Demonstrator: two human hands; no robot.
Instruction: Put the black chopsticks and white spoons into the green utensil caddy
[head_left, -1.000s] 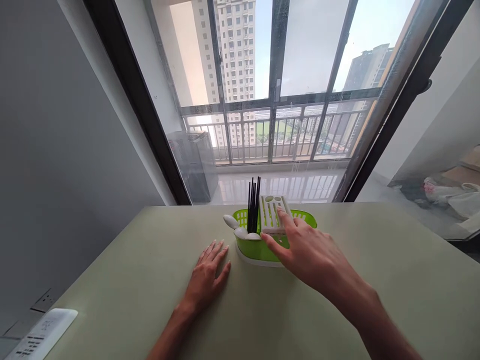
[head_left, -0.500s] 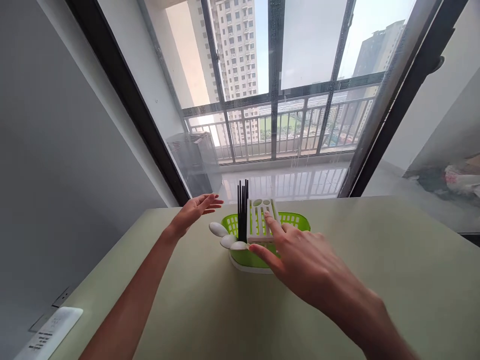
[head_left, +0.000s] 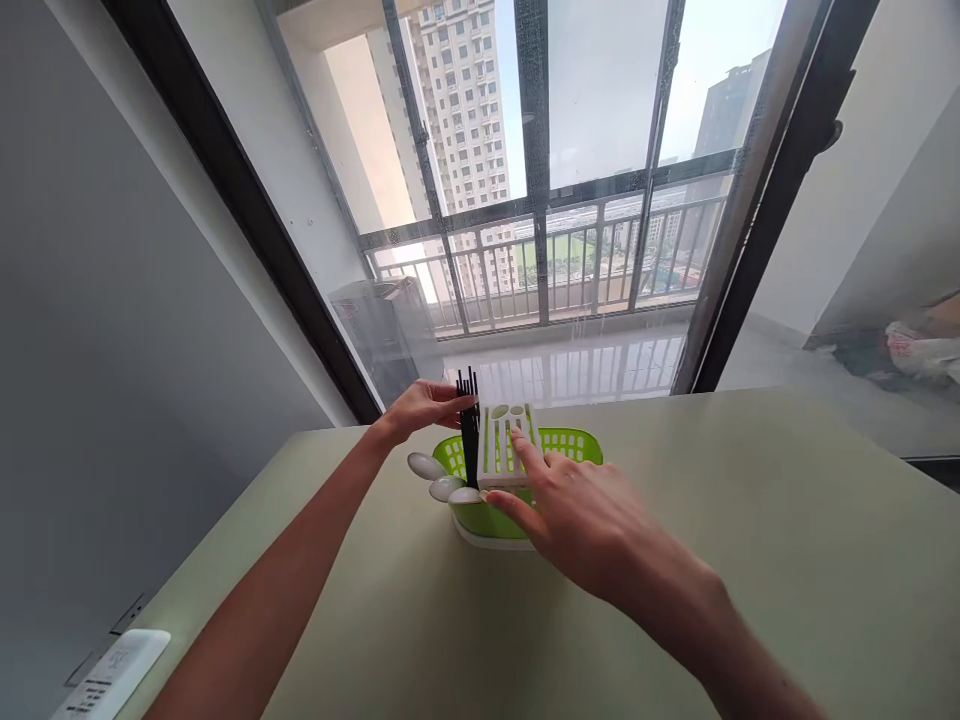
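Observation:
A green cutlery basket (head_left: 491, 520) with a white base stands on the table, holding a bundle of black chopsticks (head_left: 469, 440) upright with a slight tilt. My left hand (head_left: 424, 408) reaches in from the left and is closed around the upper chopsticks, thumb in front. On top of the basket sits a white slotted rack (head_left: 491, 478) with long slots and round holes. My right hand (head_left: 581, 510) grips the rack, index finger over its slots and thumb along its front lower edge. Several white spoons (head_left: 426, 466) stick out at the basket's left front, bowls outward.
The pale green table (head_left: 697, 560) runs up to a glass door with a dark frame (head_left: 750, 240). Beyond the glass lie a balcony and a railing. At the lower left is a white power strip (head_left: 112, 680), near a grey wall.
My left hand has moved right and closed around the chopsticks, which now lean a little. My right hand keeps its place on the rack. The view has shifted slightly.

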